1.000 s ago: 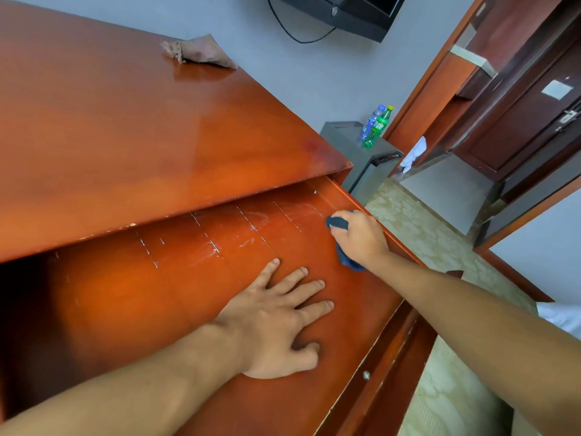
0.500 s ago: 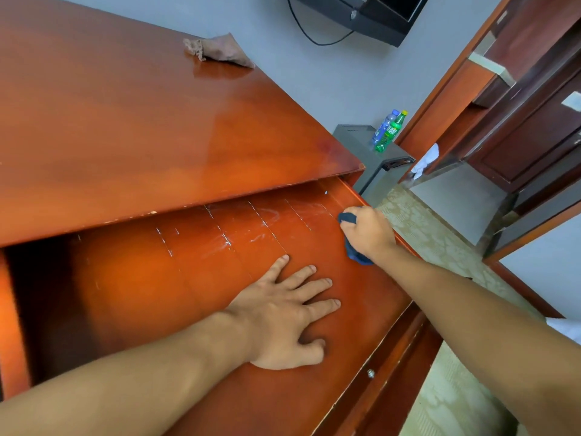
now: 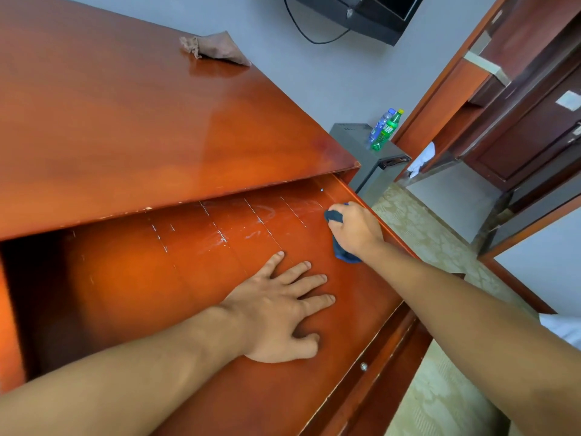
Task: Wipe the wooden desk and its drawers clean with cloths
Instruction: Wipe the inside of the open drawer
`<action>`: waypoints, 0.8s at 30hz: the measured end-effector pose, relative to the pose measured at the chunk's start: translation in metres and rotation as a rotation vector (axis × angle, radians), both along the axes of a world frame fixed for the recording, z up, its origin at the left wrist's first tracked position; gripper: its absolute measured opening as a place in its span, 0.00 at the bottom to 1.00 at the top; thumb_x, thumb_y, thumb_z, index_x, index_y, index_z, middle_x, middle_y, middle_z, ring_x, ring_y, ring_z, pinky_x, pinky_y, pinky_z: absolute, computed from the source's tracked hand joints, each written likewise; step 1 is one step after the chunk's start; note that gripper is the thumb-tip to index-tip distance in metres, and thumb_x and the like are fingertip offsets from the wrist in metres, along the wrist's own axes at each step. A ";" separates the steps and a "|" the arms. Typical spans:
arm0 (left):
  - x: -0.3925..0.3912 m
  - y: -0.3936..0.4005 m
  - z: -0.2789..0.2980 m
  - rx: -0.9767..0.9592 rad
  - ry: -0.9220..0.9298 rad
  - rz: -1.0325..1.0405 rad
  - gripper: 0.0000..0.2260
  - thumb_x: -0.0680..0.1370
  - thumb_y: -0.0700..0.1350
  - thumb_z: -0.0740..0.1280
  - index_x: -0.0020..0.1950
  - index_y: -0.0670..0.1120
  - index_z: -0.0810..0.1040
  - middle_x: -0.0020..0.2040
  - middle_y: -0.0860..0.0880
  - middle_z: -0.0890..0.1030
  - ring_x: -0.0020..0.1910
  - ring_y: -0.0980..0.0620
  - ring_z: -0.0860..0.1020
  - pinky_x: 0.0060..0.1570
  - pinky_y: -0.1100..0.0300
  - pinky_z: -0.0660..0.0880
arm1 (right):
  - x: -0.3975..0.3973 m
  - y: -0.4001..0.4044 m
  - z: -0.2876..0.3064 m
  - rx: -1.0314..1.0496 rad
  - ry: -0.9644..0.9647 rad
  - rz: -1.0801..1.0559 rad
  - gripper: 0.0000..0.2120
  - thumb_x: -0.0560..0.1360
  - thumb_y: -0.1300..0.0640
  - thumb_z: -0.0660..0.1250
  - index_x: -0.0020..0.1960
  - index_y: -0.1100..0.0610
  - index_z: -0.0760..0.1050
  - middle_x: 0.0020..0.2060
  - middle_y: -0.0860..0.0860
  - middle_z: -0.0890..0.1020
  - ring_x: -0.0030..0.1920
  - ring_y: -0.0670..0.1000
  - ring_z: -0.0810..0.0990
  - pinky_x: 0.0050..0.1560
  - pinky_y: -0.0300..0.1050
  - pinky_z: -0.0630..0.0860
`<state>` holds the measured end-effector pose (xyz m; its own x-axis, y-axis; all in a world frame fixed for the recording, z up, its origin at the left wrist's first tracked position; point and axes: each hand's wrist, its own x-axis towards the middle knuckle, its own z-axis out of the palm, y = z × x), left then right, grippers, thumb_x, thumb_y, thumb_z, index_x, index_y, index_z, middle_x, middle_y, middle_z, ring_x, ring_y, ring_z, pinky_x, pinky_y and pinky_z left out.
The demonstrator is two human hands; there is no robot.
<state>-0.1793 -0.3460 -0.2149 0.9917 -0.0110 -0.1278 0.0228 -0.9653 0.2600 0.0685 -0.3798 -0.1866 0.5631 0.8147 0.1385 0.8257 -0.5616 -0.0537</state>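
The glossy wooden desk top (image 3: 132, 121) fills the upper left. Below it a wide pulled-out drawer (image 3: 132, 287) shows its reddish floor, streaked with white smears and scratch marks near the back. My left hand (image 3: 283, 313) lies flat on the drawer floor with its fingers spread and holds nothing. My right hand (image 3: 355, 228) presses a dark blue cloth (image 3: 342, 254) onto the drawer floor at its far right corner, close to the side wall. A second, brown cloth (image 3: 217, 48) lies crumpled on the desk top's far edge.
A grey cabinet (image 3: 361, 149) stands past the desk's right end with two plastic bottles (image 3: 385, 129) on it. A wall-mounted screen (image 3: 371, 11) with a dangling cable hangs above. Patterned carpet (image 3: 440, 388) and wooden door frames (image 3: 440, 89) lie to the right.
My right hand has slid the blue cloth farther back toward the drawer's far right corner. The left hand stays flat in the same place.
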 end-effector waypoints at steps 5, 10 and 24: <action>0.000 0.001 -0.001 -0.008 -0.001 0.004 0.33 0.81 0.68 0.50 0.84 0.62 0.46 0.85 0.57 0.41 0.82 0.53 0.33 0.77 0.39 0.29 | -0.005 -0.030 0.000 -0.084 0.015 0.028 0.16 0.81 0.54 0.66 0.68 0.48 0.78 0.61 0.54 0.79 0.59 0.59 0.80 0.58 0.54 0.78; 0.001 0.001 -0.001 -0.011 0.004 0.002 0.33 0.81 0.68 0.50 0.84 0.62 0.46 0.85 0.57 0.41 0.82 0.53 0.33 0.77 0.39 0.30 | 0.009 -0.015 -0.001 -0.062 -0.004 0.022 0.16 0.82 0.55 0.65 0.69 0.48 0.77 0.60 0.53 0.78 0.60 0.58 0.78 0.58 0.52 0.77; 0.004 0.003 -0.003 -0.018 0.005 0.000 0.33 0.80 0.68 0.50 0.84 0.62 0.46 0.85 0.56 0.41 0.82 0.52 0.33 0.76 0.38 0.29 | 0.016 -0.011 0.001 -0.209 -0.117 0.032 0.17 0.82 0.56 0.63 0.70 0.47 0.74 0.56 0.51 0.75 0.56 0.57 0.78 0.51 0.50 0.76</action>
<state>-0.1758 -0.3435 -0.2179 0.9910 -0.0134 -0.1329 0.0242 -0.9605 0.2773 0.0850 -0.3907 -0.1855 0.5264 0.8498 0.0278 0.8372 -0.5237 0.1577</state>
